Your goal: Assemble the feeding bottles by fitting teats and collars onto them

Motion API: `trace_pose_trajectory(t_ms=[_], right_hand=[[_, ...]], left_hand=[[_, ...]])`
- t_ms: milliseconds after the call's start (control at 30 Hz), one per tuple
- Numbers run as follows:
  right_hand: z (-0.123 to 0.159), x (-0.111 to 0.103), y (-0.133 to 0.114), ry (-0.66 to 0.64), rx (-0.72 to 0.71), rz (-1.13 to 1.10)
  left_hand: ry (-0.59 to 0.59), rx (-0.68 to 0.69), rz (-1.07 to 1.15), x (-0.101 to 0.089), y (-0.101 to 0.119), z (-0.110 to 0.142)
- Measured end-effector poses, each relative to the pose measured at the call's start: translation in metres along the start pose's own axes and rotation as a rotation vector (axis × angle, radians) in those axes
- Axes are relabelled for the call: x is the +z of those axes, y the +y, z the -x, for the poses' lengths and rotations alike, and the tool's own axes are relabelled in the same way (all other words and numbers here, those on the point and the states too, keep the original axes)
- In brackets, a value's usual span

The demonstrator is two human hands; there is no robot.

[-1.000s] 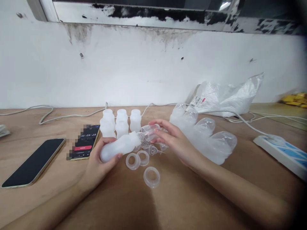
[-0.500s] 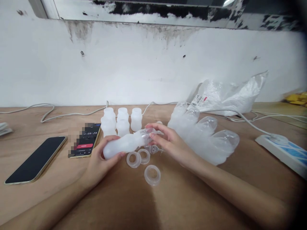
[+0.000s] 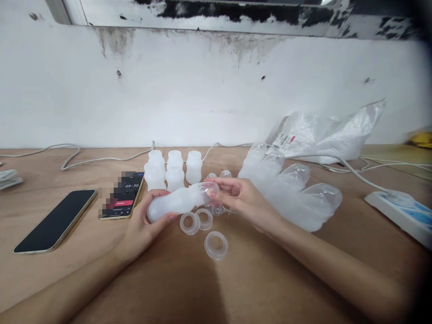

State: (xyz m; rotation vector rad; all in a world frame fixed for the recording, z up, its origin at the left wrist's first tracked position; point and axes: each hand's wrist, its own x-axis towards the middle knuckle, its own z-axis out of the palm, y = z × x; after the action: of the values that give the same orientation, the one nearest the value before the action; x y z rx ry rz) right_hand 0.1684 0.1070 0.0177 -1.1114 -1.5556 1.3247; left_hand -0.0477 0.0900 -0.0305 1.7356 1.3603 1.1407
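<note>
My left hand (image 3: 145,222) is wrapped round the base of a frosted white baby bottle (image 3: 175,202), which lies tilted with its neck to the right. The fingers of my right hand (image 3: 236,195) close on a clear dome cap (image 3: 208,192) over the bottle's neck end. Whether a nipple sits beneath the cap I cannot make out. Just below the bottle lie two clear collar rings (image 3: 189,223), side by side, and another ring (image 3: 216,245) nearer to me. Clear nipples (image 3: 219,209) are partly hidden behind my right fingers.
Several open white bottles (image 3: 174,171) stand upright at the back. A pile of capped bottles (image 3: 290,193) lies to the right, before a plastic bag (image 3: 330,135). Two phones lie left, one dark (image 3: 56,222), one showing a timer (image 3: 126,198). A power strip (image 3: 401,211) and cables are at right.
The clear cap now sits further over the bottle's neck, and my right fingers have closed in round it. The view has shifted slightly.
</note>
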Motion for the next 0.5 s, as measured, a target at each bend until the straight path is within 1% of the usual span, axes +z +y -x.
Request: trace_pose_trajectory(t_ms=[133,300,500], right_hand=[[0.0002,0.0006,0.0005,0.001,-0.004,0.002],[0.0001,-0.0017,-0.0012,-0.022,-0.014,0.071],[0.0,-0.0031,0.0009,-0.012,-0.051,0.134]], left_hand=[[0.01,0.0,0.016,-0.0003,0.0003,0.0003],[0.009,-0.022,0.047,-0.0001,-0.0007,0.0015],[-0.024,-0.073,0.141,0.0001,-0.0038,0.0015]])
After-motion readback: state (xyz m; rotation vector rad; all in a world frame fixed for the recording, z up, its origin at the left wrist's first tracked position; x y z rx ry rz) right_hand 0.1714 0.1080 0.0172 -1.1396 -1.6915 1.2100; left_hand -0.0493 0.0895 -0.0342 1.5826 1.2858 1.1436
